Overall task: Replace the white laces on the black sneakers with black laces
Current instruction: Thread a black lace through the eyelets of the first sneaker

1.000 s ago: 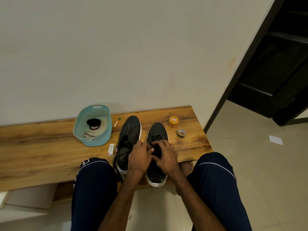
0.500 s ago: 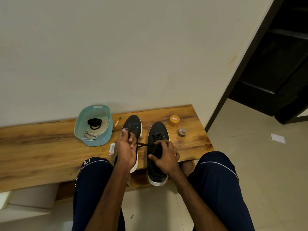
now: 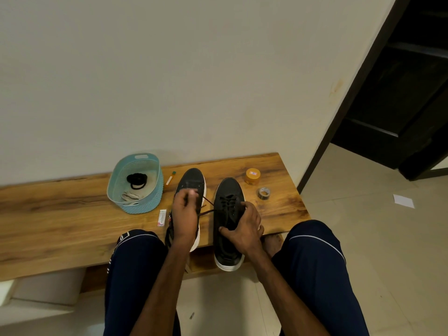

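Note:
Two black sneakers with white soles stand side by side on the wooden bench (image 3: 60, 214), toes toward the wall. The right sneaker (image 3: 229, 190) carries a black lace (image 3: 206, 212) threaded through its eyelets. My right hand (image 3: 242, 226) grips that shoe around its tongue and opening. One end of the black lace runs taut to the left, pinched in my left hand (image 3: 185, 212), which hovers over the left sneaker (image 3: 192, 177) and hides most of it. A teal basket (image 3: 155, 187) holds a coiled black lace (image 3: 137, 178) and bundled white laces (image 3: 129, 196).
An orange-lidded jar (image 3: 252, 176) and a small tape roll (image 3: 264, 192) sit right of the shoes. A pen-like stick (image 3: 170, 178) and a small white packet (image 3: 162, 217) lie between basket and shoes. My knees flank the bench's front edge. A dark doorway opens at right.
My left hand left the right sneaker's opening and pulled a black lace end out leftward and away over the left shoe. My right hand stayed gripping the right sneaker.

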The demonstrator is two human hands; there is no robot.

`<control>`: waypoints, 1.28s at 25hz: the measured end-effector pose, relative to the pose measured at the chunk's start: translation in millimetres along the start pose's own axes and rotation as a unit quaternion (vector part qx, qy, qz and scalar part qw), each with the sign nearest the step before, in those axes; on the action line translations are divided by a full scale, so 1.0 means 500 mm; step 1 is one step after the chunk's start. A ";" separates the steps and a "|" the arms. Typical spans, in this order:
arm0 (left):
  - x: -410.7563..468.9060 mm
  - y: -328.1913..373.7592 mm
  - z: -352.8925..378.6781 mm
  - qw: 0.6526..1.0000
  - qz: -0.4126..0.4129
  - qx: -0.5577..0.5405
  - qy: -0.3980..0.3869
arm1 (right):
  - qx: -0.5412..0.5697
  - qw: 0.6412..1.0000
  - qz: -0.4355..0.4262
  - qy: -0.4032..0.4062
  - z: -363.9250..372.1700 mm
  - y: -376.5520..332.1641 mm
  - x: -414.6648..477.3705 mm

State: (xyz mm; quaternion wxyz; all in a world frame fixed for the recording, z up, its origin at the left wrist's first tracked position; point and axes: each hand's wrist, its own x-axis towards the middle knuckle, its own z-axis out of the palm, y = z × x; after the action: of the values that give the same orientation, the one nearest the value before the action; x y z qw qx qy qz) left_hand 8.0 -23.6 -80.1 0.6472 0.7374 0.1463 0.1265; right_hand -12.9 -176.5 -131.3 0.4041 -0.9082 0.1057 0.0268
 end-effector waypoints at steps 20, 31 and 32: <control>-0.004 0.010 -0.042 0.850 0.123 0.484 -0.168 | 0.060 0.998 0.015 -0.007 -0.016 -0.031 0.010; 0.016 0.010 -0.068 0.811 -0.002 0.578 -0.089 | 0.070 0.998 0.005 0.006 -0.017 -0.027 0.010; 0.017 0.013 -0.070 0.825 0.030 0.562 -0.051 | 0.074 0.997 -0.003 0.021 -0.018 -0.030 0.009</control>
State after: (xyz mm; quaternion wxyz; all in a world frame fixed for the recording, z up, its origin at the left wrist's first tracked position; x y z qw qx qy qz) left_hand 3.2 11.1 -69.1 0.1230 0.9829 0.1368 0.0034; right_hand -5.8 -174.2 -114.7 0.4677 -0.8767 0.1128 -0.0017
